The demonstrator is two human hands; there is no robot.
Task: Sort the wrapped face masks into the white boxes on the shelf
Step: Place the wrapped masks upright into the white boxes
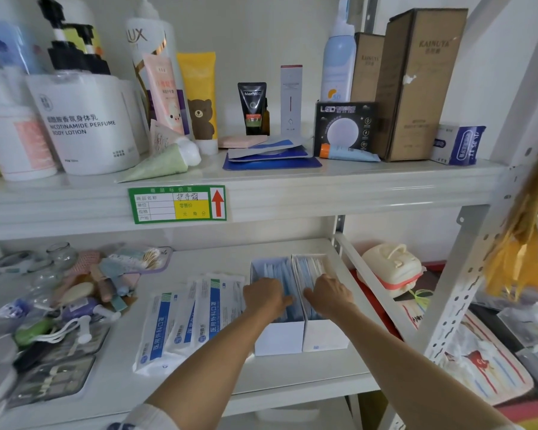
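Two white boxes stand side by side on the lower shelf, the left box (278,338) and the right box (325,336), both packed with upright blue wrapped masks (275,270). My left hand (264,296) lies palm down on the masks in the left box. In the right box, my right hand (330,291) presses on the masks with its fingers curled among them. Whether either hand grips a mask is hidden. Several larger white-and-blue mask packs (187,321) lie flat on the shelf just left of the boxes.
A heap of small toiletries and makeup palettes (59,305) fills the shelf's left side. A white shelf post (466,290) and rail (373,283) run right of the boxes. The upper shelf (261,187) holds lotions, tubes and cartons. A cream container (392,268) sits beyond the rail.
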